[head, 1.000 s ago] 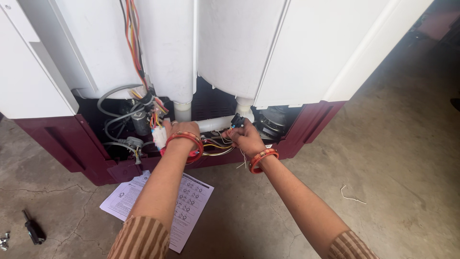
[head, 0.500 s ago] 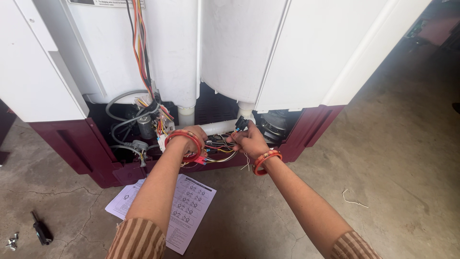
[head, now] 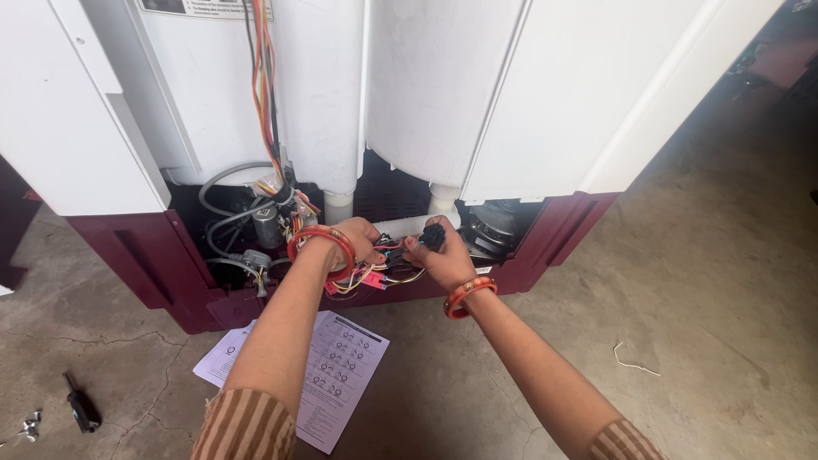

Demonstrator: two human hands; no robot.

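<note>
A small black screwdriver (head: 83,413) lay on the concrete floor (head: 707,281), well to the left of the left hand, with a few metal fasteners (head: 30,424) just beyond it. A printed sheet of paper (head: 328,379) lay flat on the floor below the left forearm, partly covered by it. The appliance, a white-bodied washing machine (head: 477,94) with a maroon base (head: 128,255), stood with its rear compartment open ahead of both hands. Above and left of the left hand, grey hoses (head: 223,223) and a small silver cylindrical part (head: 267,226) sat inside the opening, and a bundle of coloured wires (head: 264,85) ran down the white panel into it.

The left hand (head: 356,241), wearing an orange-red bangle (head: 319,247), was closed around a cluster of loose wires (head: 375,274) at the lower edge of the opening. Those red, yellow and white strands hung between the two hands, just below them. The right hand (head: 439,260), also wearing a bangle, pinched a black connector (head: 433,234) between thumb and fingers, held close beside the left hand. Right of and behind the right hand, a dark motor assembly (head: 492,230) sat in the compartment. Well to the right, a short white wire scrap (head: 629,358) lay on the floor
</note>
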